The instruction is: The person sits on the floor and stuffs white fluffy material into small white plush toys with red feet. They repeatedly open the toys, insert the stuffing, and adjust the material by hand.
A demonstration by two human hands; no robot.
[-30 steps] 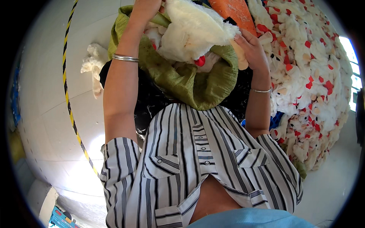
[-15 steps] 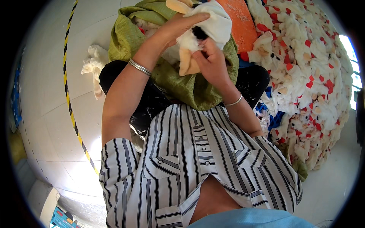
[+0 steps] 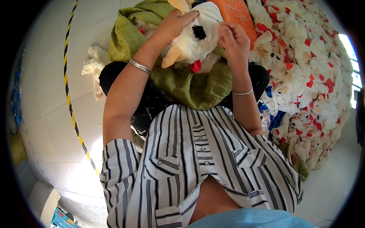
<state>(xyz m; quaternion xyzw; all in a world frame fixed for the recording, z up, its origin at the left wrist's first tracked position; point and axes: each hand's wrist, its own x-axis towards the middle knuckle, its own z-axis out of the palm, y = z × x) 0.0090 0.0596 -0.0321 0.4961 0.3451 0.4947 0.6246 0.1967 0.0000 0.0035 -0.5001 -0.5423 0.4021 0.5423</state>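
Observation:
My left hand [image 3: 173, 28] is closed on a white plush animal [image 3: 207, 42], its thumb pressed over the top. The plush has a smooth white face area, black patches, beige ears and a small red piece hanging below. At its right edge my right hand [image 3: 235, 40] has thumb and fingers pinched together. Whether those fingertips hold the plush's edge or something tiny, I cannot make out. Under both hands a green fabric sack [image 3: 197, 91] lies over my lap, with pale plush pieces inside its opening.
A large heap of white plush pieces with red bits [image 3: 304, 76] fills the right side, beside an orange board [image 3: 237, 19] and a blue crate [image 3: 276, 119]. One loose plush piece [image 3: 95, 62] lies on the floor at left, near black-and-yellow tape [image 3: 68, 91].
My right hand has come off the plush's lower part and moved right and up to its edge. The plush has turned and shifted slightly left, showing the red piece.

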